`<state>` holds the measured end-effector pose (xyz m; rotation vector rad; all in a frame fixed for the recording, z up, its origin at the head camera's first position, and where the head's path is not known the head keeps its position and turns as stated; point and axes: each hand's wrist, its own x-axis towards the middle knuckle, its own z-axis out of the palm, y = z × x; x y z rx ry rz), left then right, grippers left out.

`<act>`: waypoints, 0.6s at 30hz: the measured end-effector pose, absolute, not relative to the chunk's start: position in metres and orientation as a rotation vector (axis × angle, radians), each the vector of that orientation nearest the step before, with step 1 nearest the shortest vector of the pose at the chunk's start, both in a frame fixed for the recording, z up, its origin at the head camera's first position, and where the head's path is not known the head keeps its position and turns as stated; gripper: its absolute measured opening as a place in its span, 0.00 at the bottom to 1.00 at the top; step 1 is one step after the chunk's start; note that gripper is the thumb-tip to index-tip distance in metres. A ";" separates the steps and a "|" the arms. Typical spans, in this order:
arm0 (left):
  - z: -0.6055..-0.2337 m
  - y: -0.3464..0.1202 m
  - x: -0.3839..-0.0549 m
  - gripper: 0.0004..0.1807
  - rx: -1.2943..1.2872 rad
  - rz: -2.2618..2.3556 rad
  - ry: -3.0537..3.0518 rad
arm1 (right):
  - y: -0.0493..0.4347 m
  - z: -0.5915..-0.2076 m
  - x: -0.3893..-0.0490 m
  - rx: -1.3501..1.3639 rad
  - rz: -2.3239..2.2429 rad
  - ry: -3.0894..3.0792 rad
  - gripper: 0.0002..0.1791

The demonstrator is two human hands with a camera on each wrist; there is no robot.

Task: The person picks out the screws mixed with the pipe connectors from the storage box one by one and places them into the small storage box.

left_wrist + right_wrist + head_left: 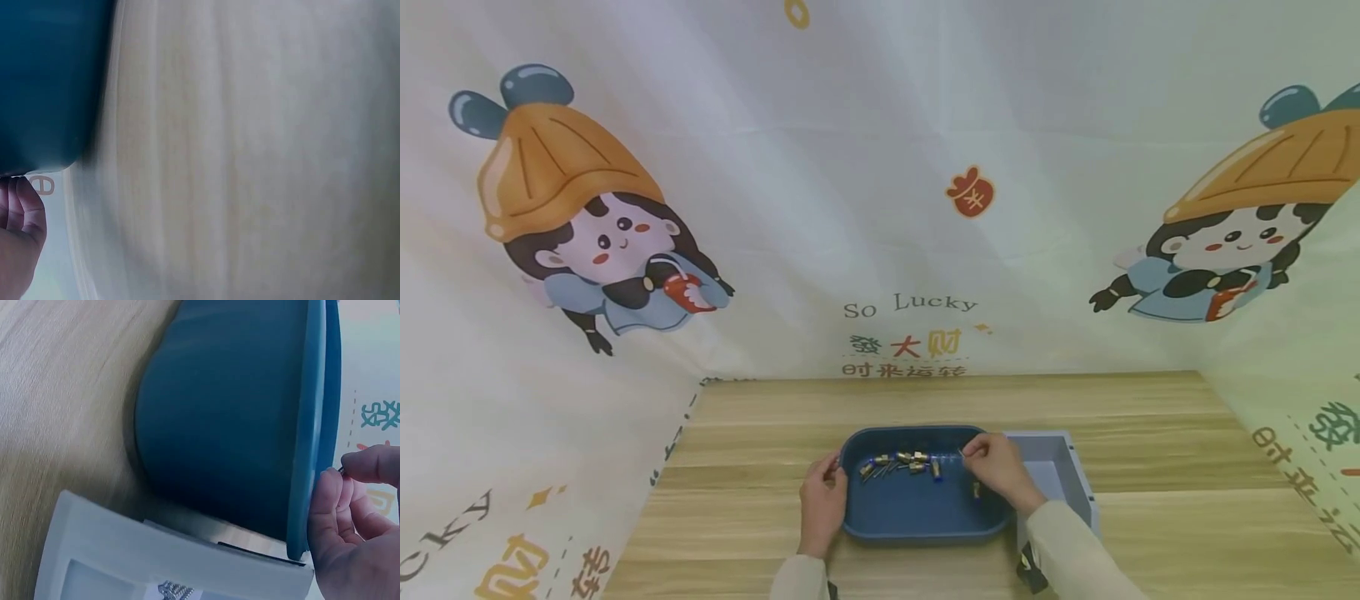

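A deep blue plastic tray [925, 523] stands on the wooden table. Brass fittings with blue collars [917, 457] and several thin metal screws [880, 472] lie inside it, mostly toward the back left. One more brass fitting [977, 490] is near its right side. My left hand [822, 498] grips the tray's left rim; in the left wrist view its curled fingers [30, 203] are at the tray edge. Above the tray's back right corner, my right hand [1002, 468] pinches a small thin metal screw [341, 469] between thumb and forefinger, mostly hidden by the fingertips.
Right of the tray, close against it, is a grey bin [1081, 475], partly behind my right forearm. Silver screws [172, 590] show inside it in the right wrist view. Behind the wooden table [737, 467] hangs a printed cloth [880, 208], which also covers both sides.
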<state>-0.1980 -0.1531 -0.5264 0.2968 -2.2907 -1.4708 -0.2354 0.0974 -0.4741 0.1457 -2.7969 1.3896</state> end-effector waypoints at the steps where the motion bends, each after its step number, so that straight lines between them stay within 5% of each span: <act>1: -0.526 -0.153 -0.198 0.16 0.298 -1.471 -2.293 | 0.098 -0.474 -0.236 0.137 1.386 -2.796 0.03; 18: -0.527 -0.154 -0.199 0.17 0.296 -1.468 -2.308 | 0.114 -0.466 -0.238 0.035 1.390 -2.795 0.05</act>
